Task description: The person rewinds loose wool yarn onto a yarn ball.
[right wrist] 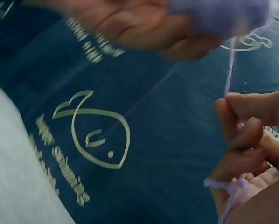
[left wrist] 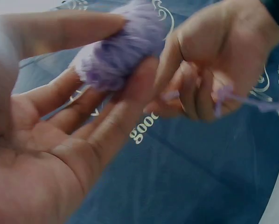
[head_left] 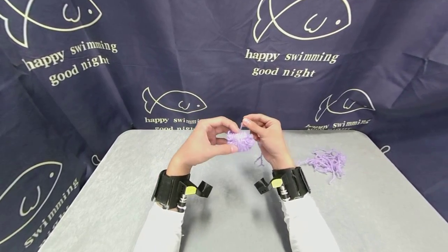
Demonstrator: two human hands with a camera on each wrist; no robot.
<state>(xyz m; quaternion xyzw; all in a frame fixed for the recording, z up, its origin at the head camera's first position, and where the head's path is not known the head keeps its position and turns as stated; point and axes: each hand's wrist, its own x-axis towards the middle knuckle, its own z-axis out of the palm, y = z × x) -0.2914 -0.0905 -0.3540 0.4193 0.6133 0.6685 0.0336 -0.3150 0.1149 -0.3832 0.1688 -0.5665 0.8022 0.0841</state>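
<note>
A fluffy purple yarn pompom (head_left: 240, 140) is held above the grey table (head_left: 115, 189). My left hand (head_left: 204, 139) pinches the pompom (left wrist: 116, 58) between thumb and fingers. My right hand (head_left: 267, 135) sits just right of it and pinches a thin purple yarn strand (right wrist: 230, 70) that runs up to the pompom (right wrist: 219, 16). A loose end of the strand (head_left: 259, 160) hangs below the right hand. Both wrists wear black camera cuffs.
A loose pile of purple yarn scraps (head_left: 327, 161) lies on the table to the right. A dark blue cloth printed with fish (head_left: 301, 16) hangs behind the table and down its sides.
</note>
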